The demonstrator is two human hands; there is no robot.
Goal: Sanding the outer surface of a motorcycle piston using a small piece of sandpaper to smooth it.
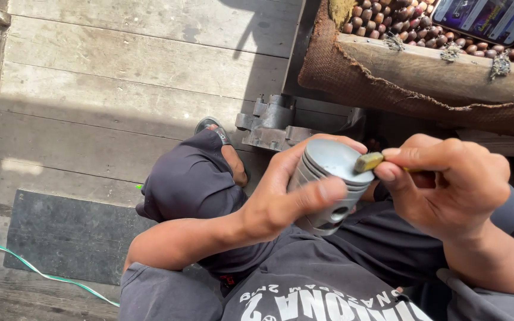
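My left hand grips a grey metal piston, fingers wrapped round its skirt, with the flat crown tilted up. My right hand pinches a small yellowish-green tool whose tip rests on the rim of the piston crown. Both hands are held above my lap, over dark grey trousers and a dark printed shirt.
A grey metal engine part lies on the wooden plank floor by my sandalled foot. A dark mat and a green-white cord lie at left. At top right, a burlap-edged wooden bin holds several brown nuts and a phone.
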